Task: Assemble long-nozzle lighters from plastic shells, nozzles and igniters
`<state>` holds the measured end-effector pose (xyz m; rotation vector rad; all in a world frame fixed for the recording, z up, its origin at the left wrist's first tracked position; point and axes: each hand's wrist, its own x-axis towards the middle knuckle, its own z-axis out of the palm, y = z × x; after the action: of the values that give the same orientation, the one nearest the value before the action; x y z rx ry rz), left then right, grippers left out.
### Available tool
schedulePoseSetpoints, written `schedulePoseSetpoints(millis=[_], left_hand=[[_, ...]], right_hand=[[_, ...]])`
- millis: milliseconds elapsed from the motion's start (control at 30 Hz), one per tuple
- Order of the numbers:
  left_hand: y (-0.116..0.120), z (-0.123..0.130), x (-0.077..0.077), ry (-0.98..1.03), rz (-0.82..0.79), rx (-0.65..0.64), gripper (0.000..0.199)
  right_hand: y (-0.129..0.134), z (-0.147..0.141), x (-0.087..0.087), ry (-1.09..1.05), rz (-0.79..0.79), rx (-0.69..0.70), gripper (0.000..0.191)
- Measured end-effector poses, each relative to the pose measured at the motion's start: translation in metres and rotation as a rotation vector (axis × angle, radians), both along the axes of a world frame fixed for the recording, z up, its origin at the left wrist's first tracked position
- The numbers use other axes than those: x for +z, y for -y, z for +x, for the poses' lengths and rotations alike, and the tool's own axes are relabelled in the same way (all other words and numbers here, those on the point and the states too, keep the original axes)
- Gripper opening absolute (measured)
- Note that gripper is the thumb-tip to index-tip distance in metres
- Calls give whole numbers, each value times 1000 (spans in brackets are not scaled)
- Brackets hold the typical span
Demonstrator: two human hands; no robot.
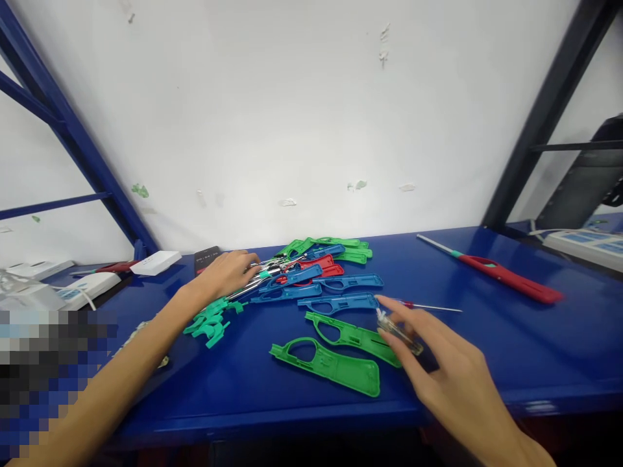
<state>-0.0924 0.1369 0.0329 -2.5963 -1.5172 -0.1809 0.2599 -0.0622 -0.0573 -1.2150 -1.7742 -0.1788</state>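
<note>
- Background: white wall point(292, 97) with scuffs and peeled patches; blue tabletop point(233, 395) below, extending under and beyond both hands.
- Far left of the left hand: white power strip point(95, 290) bearing blue labels, print too small to read.
- Just beyond the left wrist: white box point(156, 262), faint marking on its side, illegible; beside it, black device point(200, 259) showing a row of pale digits, not reliably readable.
- Left hand point(226, 272): fingers bent over the near end of a heap of metal tubes point(250, 283); whether they grip one cannot be told.
- Just below the left hand: loose pile of turquoise clips point(210, 324).
- Between the hands: blue handle halves point(353, 281), with red handle halves point(331, 266) among them and more green pieces behind.
- Left of the right hand: two green handle halves point(345, 373), hollow sides up.
- Right hand point(448, 363): thumb and forefinger pinch a small transparent part point(399, 332), held above the table.
- Just beyond the right fingers: thin metal shaft point(438, 307) with a red end.
- Beyond and right of the right hand: red lighter point(511, 277) with a metal tube and turquoise collar.
- Far right of it: second power strip point(584, 251), blue labels, wording unreadable.
</note>
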Motion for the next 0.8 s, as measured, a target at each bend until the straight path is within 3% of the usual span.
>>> schedulePoseSetpoints(millis=[100,200,333,433,533,800], left_hand=[[20,15,7,79,109,-38,30],[61,43,9,203,180,-145,25],[128,86,-3,330,161,-361,27],[162,107,-15,428,156,-469,26],[174,114,-20,391,176,-517,21],[169,111,-15,227,253,-654,17]], right_hand=[[0,0,2,-68,-7,-12,47],[2,-2,6,-95,-6,17,41],[8,-8,16,-174,-57,90,23],[15,-15,25,-193,-94,164,18],[20,-19,29,-262,-170,242,20],[27,-23,28,-529,-438,351,17]])
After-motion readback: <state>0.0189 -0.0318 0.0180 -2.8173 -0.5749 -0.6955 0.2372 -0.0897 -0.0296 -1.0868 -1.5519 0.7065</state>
